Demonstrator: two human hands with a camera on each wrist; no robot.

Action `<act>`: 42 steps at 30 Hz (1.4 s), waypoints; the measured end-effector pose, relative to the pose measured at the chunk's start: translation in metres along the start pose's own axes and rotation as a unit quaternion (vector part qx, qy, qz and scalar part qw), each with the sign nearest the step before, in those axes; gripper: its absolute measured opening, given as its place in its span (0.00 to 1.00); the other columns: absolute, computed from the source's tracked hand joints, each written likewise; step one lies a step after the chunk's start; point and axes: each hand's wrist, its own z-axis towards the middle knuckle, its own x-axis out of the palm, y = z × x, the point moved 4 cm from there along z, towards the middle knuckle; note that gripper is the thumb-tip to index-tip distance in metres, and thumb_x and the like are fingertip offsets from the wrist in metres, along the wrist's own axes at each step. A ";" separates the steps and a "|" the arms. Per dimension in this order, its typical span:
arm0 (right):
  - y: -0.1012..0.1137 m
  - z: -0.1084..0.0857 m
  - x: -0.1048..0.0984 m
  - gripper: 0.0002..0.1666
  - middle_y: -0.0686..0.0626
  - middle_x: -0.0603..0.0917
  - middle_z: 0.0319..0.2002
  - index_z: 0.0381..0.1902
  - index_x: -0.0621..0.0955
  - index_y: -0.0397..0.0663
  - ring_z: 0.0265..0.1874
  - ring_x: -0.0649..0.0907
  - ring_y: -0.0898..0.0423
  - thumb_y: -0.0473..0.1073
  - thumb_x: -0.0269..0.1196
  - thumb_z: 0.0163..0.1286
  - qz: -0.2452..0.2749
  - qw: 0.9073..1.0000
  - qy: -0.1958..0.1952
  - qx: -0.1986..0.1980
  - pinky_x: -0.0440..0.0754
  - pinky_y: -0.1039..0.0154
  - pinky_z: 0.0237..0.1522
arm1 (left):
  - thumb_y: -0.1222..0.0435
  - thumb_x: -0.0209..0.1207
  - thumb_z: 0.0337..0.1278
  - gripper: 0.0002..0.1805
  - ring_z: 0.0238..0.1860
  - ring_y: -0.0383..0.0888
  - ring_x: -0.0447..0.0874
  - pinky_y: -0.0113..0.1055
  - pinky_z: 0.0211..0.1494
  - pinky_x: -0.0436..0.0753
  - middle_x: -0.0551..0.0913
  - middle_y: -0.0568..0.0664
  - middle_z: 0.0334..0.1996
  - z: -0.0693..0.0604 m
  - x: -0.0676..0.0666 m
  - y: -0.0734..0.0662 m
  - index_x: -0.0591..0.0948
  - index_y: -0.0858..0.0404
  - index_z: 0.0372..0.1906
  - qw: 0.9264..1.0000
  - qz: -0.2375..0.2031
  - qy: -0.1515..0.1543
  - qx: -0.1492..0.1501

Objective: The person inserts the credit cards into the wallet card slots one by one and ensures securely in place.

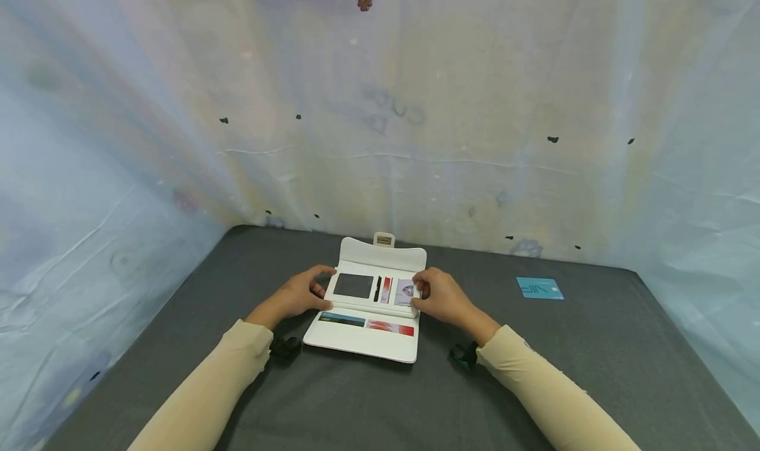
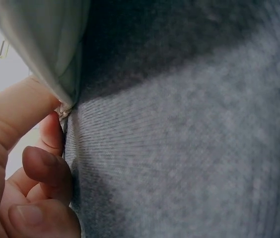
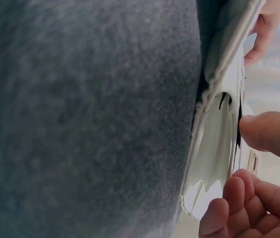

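Observation:
A white wallet (image 1: 362, 347) lies unfolded on the dark cloth, its clasp flap at the far end. My left hand (image 1: 297, 297) holds its left edge, thumb and fingers spread along that side. At the opposite edge my right hand (image 1: 442, 296) grips the wallet beside a card with a portrait (image 1: 404, 292) in the right-hand window. In the right wrist view, the right thumb (image 3: 271, 135) rests against the wallet's face, with the other fingers curled near its edge. A blue-and-dark card (image 1: 341, 319) and a red-and-white card (image 1: 390, 328) show in the near panel's slots.
A teal card (image 1: 540, 289) lies apart on the dark cloth-covered table (image 1: 594, 352), to the right of the wallet. Pale patterned curtains (image 1: 415, 108) hang behind the table and on both sides.

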 end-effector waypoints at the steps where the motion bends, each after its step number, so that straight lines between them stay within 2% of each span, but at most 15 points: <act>1: 0.000 0.001 0.001 0.20 0.49 0.78 0.33 0.45 0.81 0.36 0.29 0.75 0.60 0.38 0.72 0.54 -0.002 1.000 0.001 0.001 0.76 0.65 0.34 | 0.61 0.74 0.43 0.42 0.33 0.45 0.74 0.39 0.39 0.71 0.79 0.49 0.33 0.001 0.000 0.000 0.68 0.47 0.68 1.000 0.001 -0.001 0.000; 17: 0.008 0.003 0.006 0.19 0.47 0.78 0.33 0.42 0.81 0.36 0.30 0.75 0.57 0.38 0.71 0.53 -0.002 1.000 -0.011 -0.011 0.74 0.63 0.34 | 0.59 0.75 0.42 0.43 0.34 0.45 0.75 0.39 0.39 0.72 0.79 0.49 0.34 0.004 0.002 0.004 0.69 0.45 0.67 1.000 0.003 0.002 -0.002; 36: 0.012 0.008 0.014 0.18 0.50 0.78 0.30 0.42 0.82 0.38 0.28 0.73 0.60 0.39 0.72 0.53 -0.025 1.000 -0.013 0.003 0.73 0.65 0.33 | 0.59 0.75 0.42 0.43 0.34 0.46 0.74 0.40 0.39 0.71 0.78 0.50 0.34 0.003 0.001 0.002 0.69 0.47 0.68 1.000 0.007 -0.001 0.000; 42: 0.014 0.009 0.014 0.18 0.49 0.79 0.30 0.41 0.82 0.38 0.28 0.73 0.59 0.38 0.72 0.52 -0.028 0.999 -0.019 -0.007 0.73 0.65 0.33 | 0.60 0.74 0.43 0.43 0.33 0.45 0.74 0.39 0.38 0.71 0.78 0.49 0.33 0.002 0.001 0.000 0.68 0.47 0.68 1.000 0.008 -0.001 0.001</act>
